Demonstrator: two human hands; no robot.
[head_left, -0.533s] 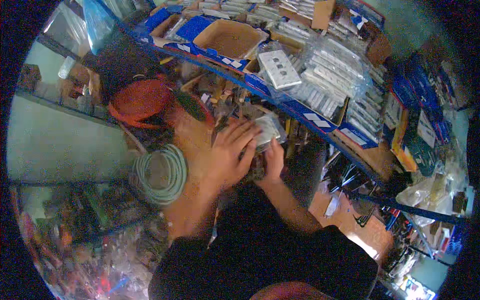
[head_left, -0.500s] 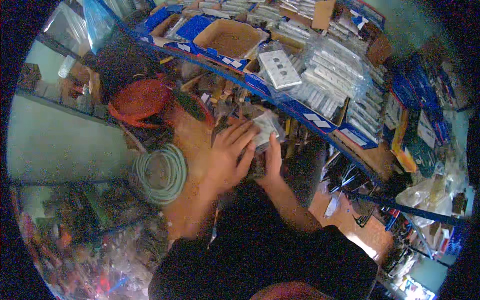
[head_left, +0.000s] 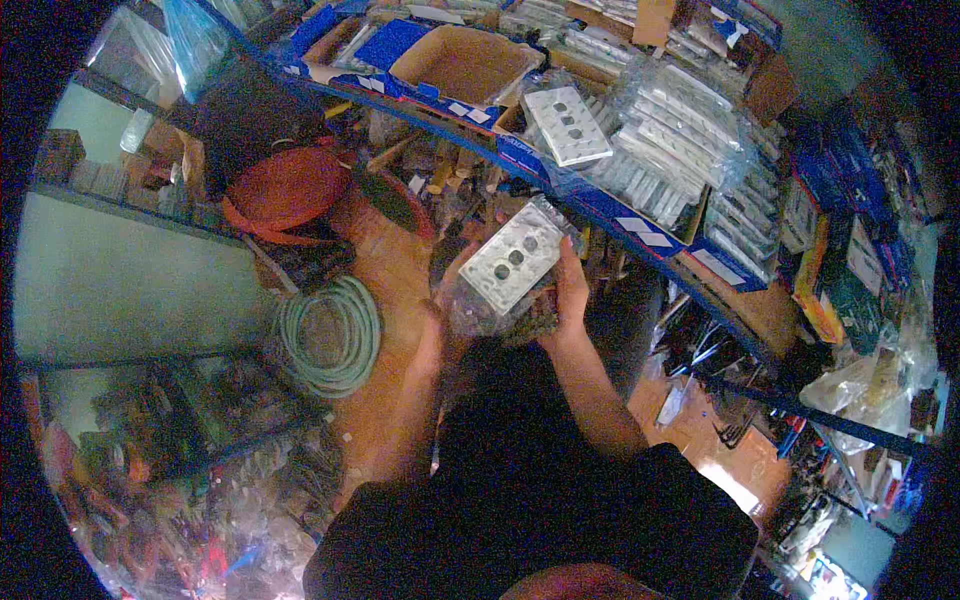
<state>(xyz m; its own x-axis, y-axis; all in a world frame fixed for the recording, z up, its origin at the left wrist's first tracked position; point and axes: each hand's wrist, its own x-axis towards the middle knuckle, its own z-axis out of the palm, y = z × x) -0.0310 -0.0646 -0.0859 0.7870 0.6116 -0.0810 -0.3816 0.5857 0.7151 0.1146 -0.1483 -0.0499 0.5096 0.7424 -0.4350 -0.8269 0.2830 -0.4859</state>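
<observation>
A white rectangular plate [head_left: 535, 253] with round holes, wrapped in clear plastic, lies face up between my two hands below the shelf. My left hand [head_left: 440, 310] supports its left side, with the fingers mostly hidden under the package. My right hand [head_left: 568, 290] grips the right end, thumb along the edge. Above it, a similar bagged plate [head_left: 548, 110] rests on boxes of stacked, plastic-wrapped white pieces [head_left: 672, 125].
A long shelf [head_left: 340, 83] carries blue-edged cartons, including an open cardboard box [head_left: 455, 60]. At left are a red bag or bin [head_left: 285, 185] and a coiled pale-green hose or cable [head_left: 325, 335] on the brown floor. Cluttered shelving [head_left: 820, 415] stands at the lower right.
My left fingers have come off the top of the package and moved to its left side and underneath. The package has shifted down-left, now showing the holed plate.
</observation>
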